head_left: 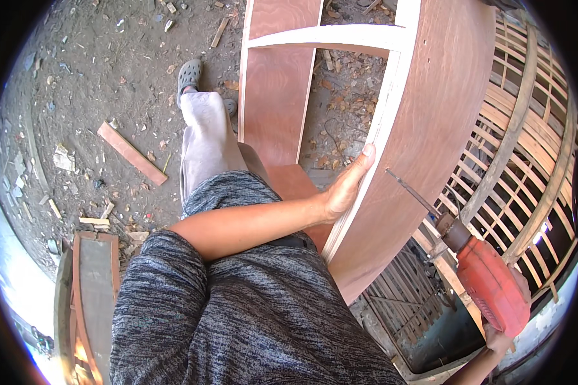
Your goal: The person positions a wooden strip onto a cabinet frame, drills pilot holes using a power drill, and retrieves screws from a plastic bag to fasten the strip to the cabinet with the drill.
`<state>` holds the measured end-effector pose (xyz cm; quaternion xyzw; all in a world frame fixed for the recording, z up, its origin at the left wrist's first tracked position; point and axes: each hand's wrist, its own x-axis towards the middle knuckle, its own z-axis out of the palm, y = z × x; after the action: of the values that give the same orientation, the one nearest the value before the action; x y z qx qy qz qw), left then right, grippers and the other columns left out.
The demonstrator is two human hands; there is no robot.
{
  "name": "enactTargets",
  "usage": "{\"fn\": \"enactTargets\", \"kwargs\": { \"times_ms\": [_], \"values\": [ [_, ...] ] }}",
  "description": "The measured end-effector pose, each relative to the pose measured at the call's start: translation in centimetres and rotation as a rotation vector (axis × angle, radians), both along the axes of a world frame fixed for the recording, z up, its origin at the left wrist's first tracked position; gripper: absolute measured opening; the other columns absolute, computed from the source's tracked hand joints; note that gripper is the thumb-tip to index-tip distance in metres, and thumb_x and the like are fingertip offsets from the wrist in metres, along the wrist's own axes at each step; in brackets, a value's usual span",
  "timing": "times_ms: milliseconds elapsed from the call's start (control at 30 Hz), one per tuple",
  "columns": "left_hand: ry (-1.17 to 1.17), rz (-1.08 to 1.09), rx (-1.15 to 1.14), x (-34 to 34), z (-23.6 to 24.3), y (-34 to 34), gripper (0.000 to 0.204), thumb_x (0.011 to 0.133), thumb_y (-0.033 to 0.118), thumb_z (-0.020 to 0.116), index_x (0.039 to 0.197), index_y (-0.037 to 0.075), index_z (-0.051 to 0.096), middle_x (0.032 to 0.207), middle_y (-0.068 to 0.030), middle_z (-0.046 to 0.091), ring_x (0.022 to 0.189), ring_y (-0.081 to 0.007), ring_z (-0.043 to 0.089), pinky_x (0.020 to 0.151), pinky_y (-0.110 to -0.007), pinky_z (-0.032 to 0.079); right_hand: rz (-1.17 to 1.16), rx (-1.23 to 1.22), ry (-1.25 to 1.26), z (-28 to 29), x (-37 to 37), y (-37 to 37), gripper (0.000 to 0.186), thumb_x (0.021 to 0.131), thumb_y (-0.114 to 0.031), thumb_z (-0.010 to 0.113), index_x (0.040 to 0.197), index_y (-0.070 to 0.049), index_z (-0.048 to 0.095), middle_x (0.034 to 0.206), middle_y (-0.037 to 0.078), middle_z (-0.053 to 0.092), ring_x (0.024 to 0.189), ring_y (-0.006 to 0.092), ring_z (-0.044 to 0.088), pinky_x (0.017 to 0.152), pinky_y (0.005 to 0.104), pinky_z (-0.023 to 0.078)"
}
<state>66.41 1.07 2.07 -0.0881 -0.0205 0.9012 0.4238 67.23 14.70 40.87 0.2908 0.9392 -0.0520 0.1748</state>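
A wooden frame of reddish-brown plywood stands in front of me, its long side panel [430, 122] running from the top edge down to beside my waist. My left hand [347, 186] grips that panel's pale edge, thumb up along it, the other fingers mostly hidden. On the right, my right hand [496, 337] is closed round a red power drill [491, 279], partly hidden behind its body. The drill's long thin bit [412, 190] points up and left, its tip at the panel's outer face, close to my left thumb. Whether the tip has entered the wood I cannot tell.
A pale crosspiece [327, 37] joins the frame's side panel to another plywood board [273, 96]. Slatted wooden lattice [526, 147] stands at the right. A loose plywood strip [131, 153] and scraps lie on the dirt ground. A framed grey panel [96, 276] leans at lower left.
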Motion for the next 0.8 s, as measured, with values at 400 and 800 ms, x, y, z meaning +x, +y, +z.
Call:
{"fn": "enactTargets", "kwargs": {
  "times_ms": [400,800],
  "values": [
    [0.061,-0.031,-0.166,1.1,-0.7,0.4,0.071,0.097,0.054,0.047,0.146,0.005,0.034,0.136,-0.0117,0.046,0.123,-0.0179,0.048,0.103,-0.037,0.042,-0.034,-0.062,-0.012,0.2,-0.3,-0.8,0.062,0.082,-0.028,0.073,0.133,0.001,0.052,0.130,0.018,0.054,0.119,0.0280,0.057,0.101,0.0398,0.048],
    [0.225,-0.186,-0.384,-0.2,0.4,-1.6,0.047,0.076,0.003,0.060,0.123,-0.002,0.053,0.097,-0.0031,0.058,0.086,-0.0101,0.053,0.072,-0.027,0.044,-0.181,-0.153,0.043,0.1,-0.5,-0.8,0.071,0.079,-0.039,0.076,0.129,0.006,0.053,0.124,0.015,0.058,0.113,0.0236,0.059,0.098,0.0361,0.049]
  ]
}}
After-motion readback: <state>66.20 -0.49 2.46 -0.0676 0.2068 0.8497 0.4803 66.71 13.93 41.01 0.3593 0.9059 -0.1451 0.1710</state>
